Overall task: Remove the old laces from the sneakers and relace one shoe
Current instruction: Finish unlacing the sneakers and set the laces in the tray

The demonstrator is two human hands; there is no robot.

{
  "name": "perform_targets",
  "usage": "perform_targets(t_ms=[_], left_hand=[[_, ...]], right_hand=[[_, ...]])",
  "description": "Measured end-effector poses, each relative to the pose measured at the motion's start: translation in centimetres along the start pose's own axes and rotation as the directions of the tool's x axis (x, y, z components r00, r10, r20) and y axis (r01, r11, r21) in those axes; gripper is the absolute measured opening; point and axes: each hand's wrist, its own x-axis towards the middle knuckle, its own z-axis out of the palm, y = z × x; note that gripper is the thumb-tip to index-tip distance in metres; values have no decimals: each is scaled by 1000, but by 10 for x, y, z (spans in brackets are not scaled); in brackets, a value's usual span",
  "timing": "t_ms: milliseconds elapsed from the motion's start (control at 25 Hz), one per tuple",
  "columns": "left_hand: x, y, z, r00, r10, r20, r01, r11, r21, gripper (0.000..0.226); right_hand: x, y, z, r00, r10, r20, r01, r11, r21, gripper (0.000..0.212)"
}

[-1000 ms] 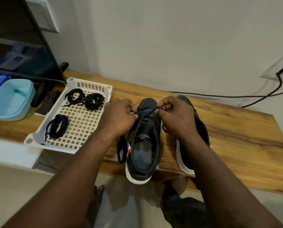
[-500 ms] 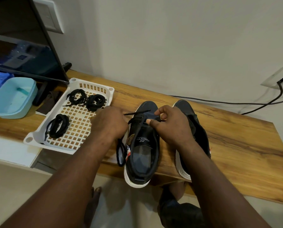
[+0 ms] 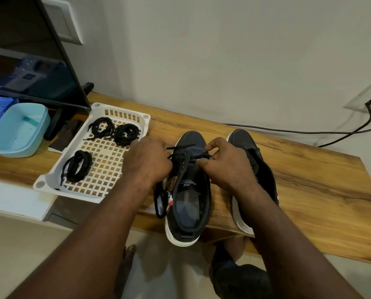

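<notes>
The black lace [image 3: 180, 146] is pinched by the curled fingers of the left hand [image 3: 146, 160] and the right hand [image 3: 225, 165] over the front eyelets of the sneaker [image 3: 191, 182] set on the table [image 3: 309, 180]. Three coiled laces [image 3: 77, 167] are held in the white tray [image 3: 50, 178].

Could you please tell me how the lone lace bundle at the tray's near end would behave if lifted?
Probably floppy: the lace bundle is loosely coiled thin cord, so likely light. A loose end trails out, so it may unravel.
</notes>
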Motion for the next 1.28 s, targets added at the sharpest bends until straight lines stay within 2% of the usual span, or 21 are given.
perform_targets(t_ms=[80,160,280,360,400,480,520,600,680,720,880,1000,1040,1160,1200,1280], left_hand=[[-2,8,-2,990,138,42,-122,957,-263,12],[-2,12,2,976,198,86,-161,934,-318,13],[-1,12,11,986,154,70,-138,972,-191,17],[-1,8,8,999,36,26,-38,996,81,3],[-3,7,4,998,-53,22,47,975,218,7],[-6,6,-1,987,-148,67,120,941,316,10],[-6,6,-1,989,-121,80,94,953,287,9],[-3,6,0,994,-39,98,32,996,79,8],[-1,7,1,992,3,124,10,994,-106,13],[0,7,2,991,5,132,14,990,-138,16],[2,4,8,991,0,132,14,994,-109,23],[0,8,7,994,-5,111,13,997,-76,17],[-1,8,7,997,17,80,-11,997,-79,13],[-2,9,10,985,168,-37,-170,983,-70,23],[-2,10,11,978,204,-39,-206,977,-59,16],[-4,13,13,982,187,-7,-187,982,-19,4]], right_hand=[[0,-1,0,1000,17,-23,-17,1000,13,32],[0,-2,1,999,27,-41,-27,1000,9,32],[-2,-4,2,999,20,-42,-23,998,-57,33],[-2,-5,2,999,15,-33,-18,995,-100,35],[-2,-5,1,999,20,-35,-24,994,-103,36],[-3,-4,0,999,31,-43,-35,994,-106,36],[-3,-4,0,999,33,-43,-37,993,-109,34],[-3,-3,0,999,30,-45,-34,993,-110,31],[-3,-4,1,999,20,-43,-25,993,-118,29],[-3,-4,1,999,17,-40,-22,992,-124,28],[-3,-6,2,999,16,-46,-22,990,-140,29],[-2,-4,2,996,37,-78,-48,989,-143,26],[-1,-4,2,995,40,-89,-52,988,-143,25],[-2,-3,3,994,47,-96,-61,987,-147,27],[-2,-3,4,994,48,-94,-62,987,-151,27],[-2,-4,5,994,52,-94,-65,987,-149,27]])
